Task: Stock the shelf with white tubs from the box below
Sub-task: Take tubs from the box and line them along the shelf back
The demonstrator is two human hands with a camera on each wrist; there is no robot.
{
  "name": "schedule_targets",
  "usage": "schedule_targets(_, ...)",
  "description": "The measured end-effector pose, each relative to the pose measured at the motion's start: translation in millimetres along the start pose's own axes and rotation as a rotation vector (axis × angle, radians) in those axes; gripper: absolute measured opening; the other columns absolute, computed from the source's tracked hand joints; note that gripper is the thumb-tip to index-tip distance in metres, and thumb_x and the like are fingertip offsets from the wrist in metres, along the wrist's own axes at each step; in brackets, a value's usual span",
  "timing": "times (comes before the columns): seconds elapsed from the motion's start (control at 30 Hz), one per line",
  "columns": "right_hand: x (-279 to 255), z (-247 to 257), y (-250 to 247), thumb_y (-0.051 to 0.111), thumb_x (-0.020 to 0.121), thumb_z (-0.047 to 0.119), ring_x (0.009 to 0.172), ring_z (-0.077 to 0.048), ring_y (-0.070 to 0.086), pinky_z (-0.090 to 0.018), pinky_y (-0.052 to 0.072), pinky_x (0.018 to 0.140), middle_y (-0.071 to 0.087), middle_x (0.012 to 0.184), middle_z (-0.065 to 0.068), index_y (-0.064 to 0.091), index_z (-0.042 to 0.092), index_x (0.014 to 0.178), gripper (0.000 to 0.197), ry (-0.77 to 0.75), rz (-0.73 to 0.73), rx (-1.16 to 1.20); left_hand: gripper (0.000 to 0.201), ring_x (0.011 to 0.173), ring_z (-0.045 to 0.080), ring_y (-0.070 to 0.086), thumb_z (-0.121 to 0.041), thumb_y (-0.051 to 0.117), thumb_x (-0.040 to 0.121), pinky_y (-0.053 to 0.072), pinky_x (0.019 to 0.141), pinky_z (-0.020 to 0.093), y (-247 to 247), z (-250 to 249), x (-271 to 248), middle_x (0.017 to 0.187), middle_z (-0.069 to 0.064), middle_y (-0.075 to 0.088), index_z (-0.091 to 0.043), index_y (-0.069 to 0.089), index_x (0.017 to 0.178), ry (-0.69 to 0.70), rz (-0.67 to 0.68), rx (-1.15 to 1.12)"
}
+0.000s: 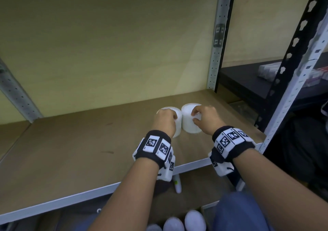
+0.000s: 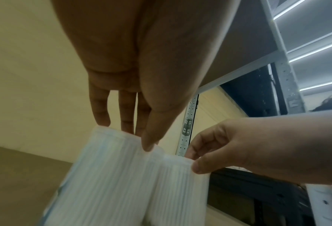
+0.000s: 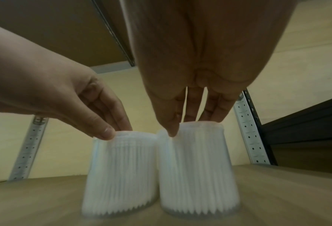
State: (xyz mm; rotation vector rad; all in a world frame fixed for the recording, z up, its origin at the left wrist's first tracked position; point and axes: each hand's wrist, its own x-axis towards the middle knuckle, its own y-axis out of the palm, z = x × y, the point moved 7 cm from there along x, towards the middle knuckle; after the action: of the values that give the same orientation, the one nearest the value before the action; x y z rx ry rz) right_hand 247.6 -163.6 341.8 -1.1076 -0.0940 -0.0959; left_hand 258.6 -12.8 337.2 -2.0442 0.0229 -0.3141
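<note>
Two white ribbed tubs stand upright side by side, touching, on the brown shelf board [image 1: 71, 151], right of its middle. My left hand [image 1: 166, 119] pinches the top rim of the left tub [image 1: 178, 126] between thumb and fingers. In the same way my right hand [image 1: 204, 117] pinches the top of the right tub [image 1: 188, 122]. The right wrist view shows both bases on the board: left tub [image 3: 120, 172], right tub [image 3: 198, 168], right hand [image 3: 190, 122], left hand [image 3: 111, 126]. In the left wrist view the left hand [image 2: 134, 134] is on the left tub [image 2: 107, 175].
More white tubs [image 1: 177, 223] show in the box below the shelf's front edge. A grey perforated upright [image 1: 217, 44] stands behind at the right, and a slanted brace [image 1: 16, 92] at the left. A dark neighbouring rack [image 1: 248, 81] holds small boxes. The board left of the tubs is bare.
</note>
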Motion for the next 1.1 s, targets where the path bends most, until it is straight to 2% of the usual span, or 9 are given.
schedule_targets(0.13,38,-9,4,0.059,0.089,0.01,0.11,-0.027,0.056,-0.031,0.046,0.087,0.058,0.123,-0.012,0.065,0.011,0.112,0.024,0.02,-0.019,0.009,0.033,0.113,0.028,0.059,-0.003,0.049,0.088,0.046,0.097,0.03,7,-2,35,0.119,0.012,0.066,-0.01,0.069,0.113,-0.003,-0.002,-0.021)
schedule_targets(0.5,123,-28,9,0.061,0.087,0.009,0.101,-0.026,0.061,-0.032,0.051,0.085,0.064,0.113,-0.012,0.066,0.009,0.107,0.021,0.041,-0.082,0.019,0.033,0.107,0.031,0.063,0.004,0.049,0.088,0.049,0.098,0.033,31,1,117,0.12,0.017,0.063,-0.007,0.069,0.112,-0.034,0.034,-0.086)
schedule_targets(0.57,134,-31,10,0.06,0.087,0.007,0.101,-0.027,0.062,-0.032,0.051,0.085,0.064,0.112,-0.012,0.066,0.008,0.107,0.021,0.049,-0.092,0.025,0.032,0.104,0.03,0.064,0.004,0.049,0.087,0.05,0.096,0.031,35,1,129,0.116,0.015,0.065,-0.007,0.07,0.109,-0.031,0.04,-0.071)
schedule_targets(0.63,142,-32,11,0.059,0.087,0.006,0.101,-0.028,0.062,-0.033,0.051,0.085,0.065,0.112,-0.013,0.066,0.008,0.107,0.021,0.046,-0.107,0.023,0.029,0.091,0.028,0.063,0.005,0.05,0.086,0.05,0.09,0.031,37,0,139,0.1,0.011,0.065,-0.015,0.07,0.094,-0.016,0.036,-0.041)
schedule_targets(0.73,154,-34,14,0.057,0.088,0.007,0.104,-0.029,0.059,-0.034,0.051,0.088,0.065,0.112,-0.014,0.065,0.009,0.108,0.022,0.038,-0.111,0.01,0.027,0.077,0.02,0.049,0.005,0.052,0.083,0.049,0.082,0.027,40,1,153,0.084,0.003,0.05,-0.021,0.057,0.079,-0.006,0.009,-0.006)
schedule_targets(0.8,162,-36,15,0.057,0.089,0.009,0.105,-0.029,0.058,-0.037,0.051,0.091,0.064,0.113,-0.014,0.064,0.01,0.109,0.022,0.047,-0.103,0.0,0.025,0.079,0.02,0.052,0.005,0.052,0.084,0.051,0.087,0.029,42,2,161,0.085,0.005,0.055,-0.012,0.07,0.088,-0.002,-0.009,-0.019)
schedule_targets(0.9,171,-39,15,0.059,0.088,0.011,0.098,-0.029,0.062,-0.036,0.053,0.087,0.061,0.115,-0.013,0.063,0.013,0.107,0.019,0.075,-0.091,0.014,0.027,0.095,0.028,0.064,0.002,0.052,0.085,0.05,0.09,0.029,47,3,170,0.102,0.012,0.068,-0.006,0.072,0.102,-0.006,0.01,-0.031)
schedule_targets(1.0,176,-41,16,0.06,0.088,0.011,0.094,-0.03,0.063,-0.036,0.054,0.084,0.061,0.115,-0.013,0.063,0.013,0.107,0.019,0.085,-0.082,0.021,0.025,0.078,0.027,0.053,0.003,0.053,0.083,0.044,0.076,0.027,48,3,174,0.085,0.008,0.056,-0.02,0.061,0.08,-0.009,0.008,-0.008)
schedule_targets(1.1,177,-42,17,0.058,0.089,0.011,0.094,-0.03,0.063,-0.038,0.055,0.085,0.06,0.115,-0.014,0.062,0.013,0.109,0.021,0.085,-0.083,0.019,0.029,0.076,0.02,0.045,0.003,0.052,0.084,0.046,0.076,0.029,47,0,174,0.083,0.001,0.048,-0.024,0.048,0.073,-0.001,-0.008,0.025)
